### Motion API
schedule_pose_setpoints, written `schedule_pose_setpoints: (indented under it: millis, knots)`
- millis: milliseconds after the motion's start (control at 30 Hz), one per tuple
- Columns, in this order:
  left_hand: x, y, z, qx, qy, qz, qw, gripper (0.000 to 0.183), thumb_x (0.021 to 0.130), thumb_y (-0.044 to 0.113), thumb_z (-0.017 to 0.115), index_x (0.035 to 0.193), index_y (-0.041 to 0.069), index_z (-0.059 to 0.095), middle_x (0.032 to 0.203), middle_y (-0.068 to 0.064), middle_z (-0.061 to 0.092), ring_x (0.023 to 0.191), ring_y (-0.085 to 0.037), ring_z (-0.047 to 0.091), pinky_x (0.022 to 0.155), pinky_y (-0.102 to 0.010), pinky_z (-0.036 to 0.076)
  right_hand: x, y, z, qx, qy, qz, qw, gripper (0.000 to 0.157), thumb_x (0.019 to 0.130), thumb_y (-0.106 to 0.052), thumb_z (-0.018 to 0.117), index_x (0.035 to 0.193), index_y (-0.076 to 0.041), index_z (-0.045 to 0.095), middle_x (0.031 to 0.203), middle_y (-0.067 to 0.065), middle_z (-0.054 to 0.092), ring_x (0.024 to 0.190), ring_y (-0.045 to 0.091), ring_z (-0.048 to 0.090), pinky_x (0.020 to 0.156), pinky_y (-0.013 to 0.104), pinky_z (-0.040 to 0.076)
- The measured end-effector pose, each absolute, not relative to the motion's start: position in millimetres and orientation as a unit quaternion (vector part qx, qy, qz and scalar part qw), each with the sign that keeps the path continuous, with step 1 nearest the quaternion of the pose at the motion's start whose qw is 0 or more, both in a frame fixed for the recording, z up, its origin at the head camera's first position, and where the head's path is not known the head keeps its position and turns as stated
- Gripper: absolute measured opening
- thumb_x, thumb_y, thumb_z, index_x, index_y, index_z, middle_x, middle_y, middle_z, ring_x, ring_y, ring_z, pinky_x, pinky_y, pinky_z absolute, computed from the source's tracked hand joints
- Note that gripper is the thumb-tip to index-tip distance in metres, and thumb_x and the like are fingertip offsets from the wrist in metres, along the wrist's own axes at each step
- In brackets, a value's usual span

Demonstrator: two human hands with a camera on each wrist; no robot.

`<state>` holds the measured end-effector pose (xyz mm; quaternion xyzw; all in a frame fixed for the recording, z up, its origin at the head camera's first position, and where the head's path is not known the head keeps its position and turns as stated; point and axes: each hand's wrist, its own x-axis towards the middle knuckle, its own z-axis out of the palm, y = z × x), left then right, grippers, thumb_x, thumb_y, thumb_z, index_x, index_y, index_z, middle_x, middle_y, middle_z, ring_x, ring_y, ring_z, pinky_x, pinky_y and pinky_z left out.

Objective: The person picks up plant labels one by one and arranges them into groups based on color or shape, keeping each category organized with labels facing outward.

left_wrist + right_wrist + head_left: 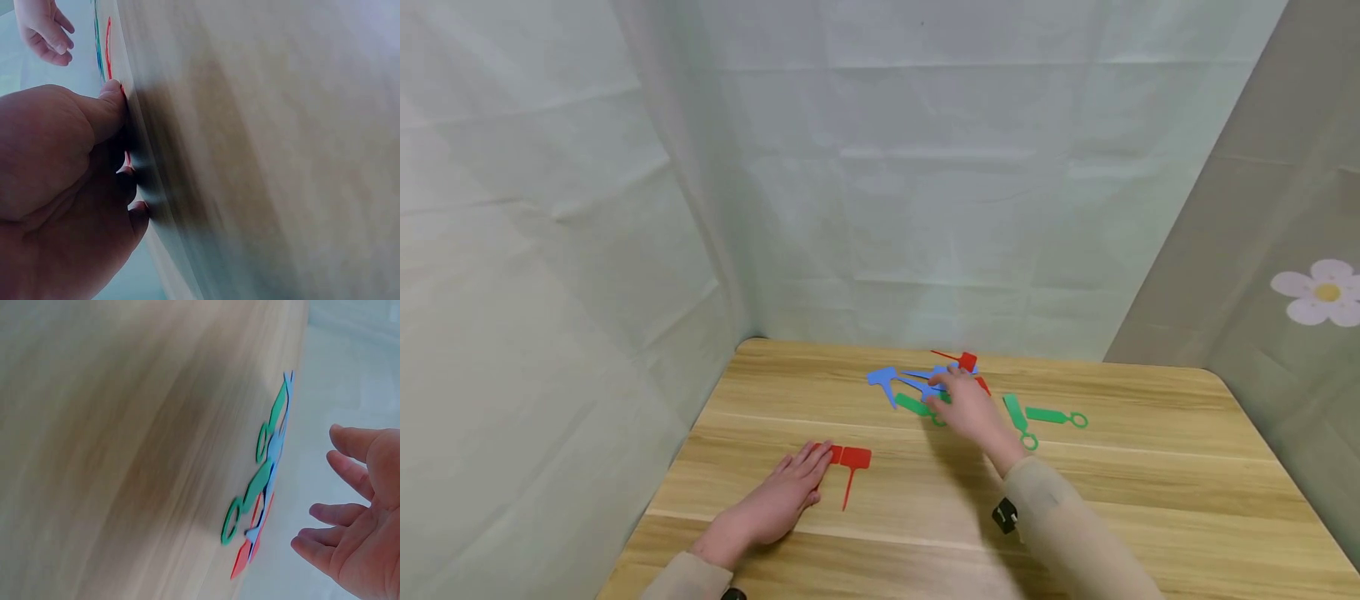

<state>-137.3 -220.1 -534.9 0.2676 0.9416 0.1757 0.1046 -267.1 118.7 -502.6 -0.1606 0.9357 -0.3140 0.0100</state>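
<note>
In the head view my left hand rests on the table at the left, its fingertips on a red T-shaped plant label. A second red T-shaped label lies right beside it, stem towards me. Over a loose pile at the back hovers my right hand, fingers spread and slightly bent, nothing held. The pile has blue T-shaped labels, green ring-ended tags and red labels, partly hidden by that hand. In the right wrist view, a gap shows between the right hand and the pile.
Two more green ring-ended tags lie right of the pile. The wooden table meets pale cloth behind and at the left. A printed white flower shows on the right-hand cloth.
</note>
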Motion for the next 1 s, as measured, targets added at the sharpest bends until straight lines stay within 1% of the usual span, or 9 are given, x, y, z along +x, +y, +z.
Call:
schedule_pose_setpoints:
  millis: [67, 167, 300, 433, 600, 733, 833, 900, 1000]
  knots:
    - [-137, -220, -534, 0.265, 0.943, 0.168, 0.106, 0.059, 0.112, 0.012, 0.053, 0.164, -0.007, 0.032, 0.174, -0.021, 0.024, 0.160, -0.046, 0.020, 0.122, -0.070, 0.026, -271, 123, -504, -0.158, 0.938, -0.308, 0.005, 0.035, 0.103, -0.025, 0.074, 0.133, -0.007, 0.072, 0.156, 0.025, 0.053, 0.156, 0.044, 0.033, 0.116, 0.061, 0.044]
    - [-136, -220, -534, 0.265, 0.944, 0.165, 0.107, 0.058, 0.112, 0.013, 0.053, 0.164, -0.007, 0.033, 0.174, -0.021, 0.025, 0.160, -0.045, 0.020, 0.122, -0.070, 0.026, -274, 129, -505, -0.147, 0.941, -0.304, 0.002, 0.035, 0.103, -0.025, 0.074, 0.133, -0.008, 0.073, 0.159, 0.025, 0.051, 0.144, 0.039, 0.053, 0.097, 0.055, 0.057]
    - [-136, -220, -534, 0.264, 0.944, 0.166, 0.110, 0.058, 0.112, 0.012, 0.053, 0.163, -0.008, 0.033, 0.174, -0.021, 0.024, 0.160, -0.046, 0.020, 0.122, -0.070, 0.026, -279, 137, -503, -0.137, 0.942, -0.306, -0.005, 0.034, 0.103, -0.023, 0.074, 0.133, -0.006, 0.073, 0.161, 0.028, 0.046, 0.125, 0.041, 0.067, 0.088, 0.053, 0.059]
    - [-136, -220, -536, 0.267, 0.941, 0.182, 0.105, 0.058, 0.112, 0.011, 0.054, 0.162, -0.009, 0.034, 0.173, -0.024, 0.026, 0.159, -0.048, 0.021, 0.121, -0.071, 0.025, -283, 145, -499, -0.121, 0.942, -0.312, 0.001, 0.034, 0.105, -0.023, 0.070, 0.133, -0.004, 0.074, 0.157, 0.026, 0.051, 0.130, 0.042, 0.062, 0.096, 0.056, 0.056]
    - [-137, -222, -546, 0.284, 0.936, 0.193, 0.080, 0.057, 0.114, 0.017, 0.050, 0.163, -0.008, 0.034, 0.173, -0.025, 0.027, 0.157, -0.051, 0.023, 0.117, -0.075, 0.027, -291, 153, -497, -0.093, 0.945, -0.312, 0.021, 0.036, 0.107, -0.024, 0.066, 0.135, -0.002, 0.073, 0.150, 0.021, 0.061, 0.121, 0.037, 0.068, 0.095, 0.054, 0.057]
    - [-138, -222, -548, 0.287, 0.934, 0.196, 0.080, 0.058, 0.114, 0.018, 0.049, 0.163, -0.008, 0.033, 0.173, -0.024, 0.026, 0.157, -0.051, 0.022, 0.117, -0.076, 0.027, -301, 158, -499, -0.078, 0.943, -0.325, 0.015, 0.031, 0.107, -0.021, 0.068, 0.129, -0.002, 0.075, 0.127, 0.016, 0.074, 0.090, 0.027, 0.071, 0.075, 0.043, 0.057]
    - [-138, -221, -547, 0.281, 0.935, 0.197, 0.085, 0.058, 0.113, 0.016, 0.052, 0.162, -0.009, 0.034, 0.173, -0.024, 0.027, 0.157, -0.050, 0.022, 0.118, -0.075, 0.026, -310, 162, -502, -0.059, 0.943, -0.328, 0.019, 0.028, 0.106, -0.020, 0.068, 0.127, -0.004, 0.077, 0.106, 0.016, 0.077, 0.065, 0.019, 0.058, 0.058, 0.034, 0.046]
    - [-138, -221, -549, 0.279, 0.937, 0.195, 0.082, 0.058, 0.112, 0.015, 0.053, 0.162, -0.009, 0.035, 0.173, -0.023, 0.027, 0.158, -0.049, 0.023, 0.119, -0.074, 0.026, -316, 164, -504, -0.050, 0.945, -0.321, 0.019, 0.027, 0.105, -0.019, 0.068, 0.126, -0.003, 0.077, 0.101, 0.015, 0.077, 0.061, 0.018, 0.053, 0.054, 0.031, 0.042]
    - [-138, -223, -556, 0.284, 0.936, 0.196, 0.068, 0.059, 0.113, 0.017, 0.052, 0.163, -0.008, 0.035, 0.173, -0.023, 0.027, 0.157, -0.050, 0.024, 0.118, -0.075, 0.027, -322, 168, -505, -0.038, 0.951, -0.307, 0.020, 0.027, 0.105, -0.018, 0.067, 0.125, -0.003, 0.077, 0.103, 0.013, 0.077, 0.067, 0.019, 0.060, 0.055, 0.031, 0.046]
